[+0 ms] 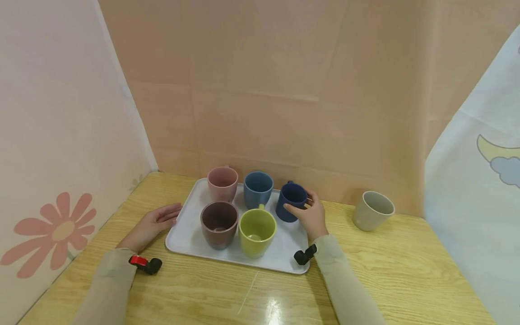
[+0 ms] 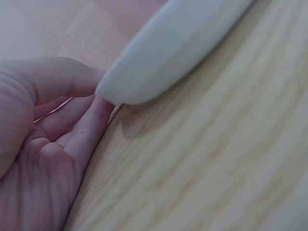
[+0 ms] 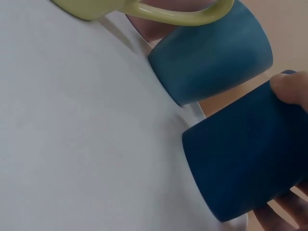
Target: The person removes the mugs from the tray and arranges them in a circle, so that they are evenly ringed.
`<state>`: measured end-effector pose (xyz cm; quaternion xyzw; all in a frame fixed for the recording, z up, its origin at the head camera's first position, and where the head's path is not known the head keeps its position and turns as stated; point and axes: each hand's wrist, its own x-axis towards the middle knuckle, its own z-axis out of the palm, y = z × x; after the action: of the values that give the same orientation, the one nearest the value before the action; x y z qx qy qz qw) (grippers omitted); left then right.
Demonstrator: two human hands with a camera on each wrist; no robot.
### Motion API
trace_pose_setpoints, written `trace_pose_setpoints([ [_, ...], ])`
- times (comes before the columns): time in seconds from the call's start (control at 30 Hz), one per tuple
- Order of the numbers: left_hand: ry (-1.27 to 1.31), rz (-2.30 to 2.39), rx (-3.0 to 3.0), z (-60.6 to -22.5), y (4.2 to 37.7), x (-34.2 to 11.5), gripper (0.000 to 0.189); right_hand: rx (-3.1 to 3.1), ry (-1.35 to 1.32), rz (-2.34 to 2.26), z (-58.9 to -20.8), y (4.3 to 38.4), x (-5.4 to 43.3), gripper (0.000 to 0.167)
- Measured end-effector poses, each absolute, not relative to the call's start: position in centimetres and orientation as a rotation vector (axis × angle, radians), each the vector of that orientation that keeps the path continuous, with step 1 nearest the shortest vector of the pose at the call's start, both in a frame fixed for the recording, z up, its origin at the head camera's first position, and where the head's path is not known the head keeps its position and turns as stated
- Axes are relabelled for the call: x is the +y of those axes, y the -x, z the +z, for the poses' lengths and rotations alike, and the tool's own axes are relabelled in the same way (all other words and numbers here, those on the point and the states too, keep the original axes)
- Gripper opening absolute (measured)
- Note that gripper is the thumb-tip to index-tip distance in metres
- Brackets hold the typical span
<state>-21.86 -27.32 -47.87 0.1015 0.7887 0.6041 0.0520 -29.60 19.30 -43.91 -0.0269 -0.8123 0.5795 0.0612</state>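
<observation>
Your left hand (image 2: pixel 48 139) is at the left side, with the palm partly visible. Its fingers (image 2: pixel 86 127) touch the outer edge of the pale tray (image 2: pixel 154 62), which lies on the wood-grained table (image 2: pixel 207 154). Above the tray edge, you have a pinkish shape (image 2: pixel 127 14), too blurred for naming.

**Right hand (image 1: pixel 313 217): tight on its left, room on its right**

Leftward, blue mug (image 1: pixel 257 194) then yellow mug (image 1: pixel 257 234) block. Tan backdrop (image 1: pixel 284 113) limits behind. Rightward, table (image 1: pixel 341 225) lane up to beige cup (image 1: pixel 371 212). Left hand (image 1: pixel 152 225): tray (image 1: pixel 286 241) rim blocks its right; table strip leftward, then flowered sheet (image 1: pixel 61 135).
</observation>
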Motion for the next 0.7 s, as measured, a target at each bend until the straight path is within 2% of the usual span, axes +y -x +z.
trace_pose_setpoints([
  [0.33, -0.31, 1.85, 2.389, -47.7, 21.8, -27.4, 0.061, -2.42, 0.026, 1.759, -43.7, 28.4, 20.4, 0.089],
  [0.7, -0.302, 1.852, 2.385, -47.5, 21.7, -27.2, 0.061, -2.32, 0.094, 1.759, -43.1, 26.4, 22.0, 0.085],
])
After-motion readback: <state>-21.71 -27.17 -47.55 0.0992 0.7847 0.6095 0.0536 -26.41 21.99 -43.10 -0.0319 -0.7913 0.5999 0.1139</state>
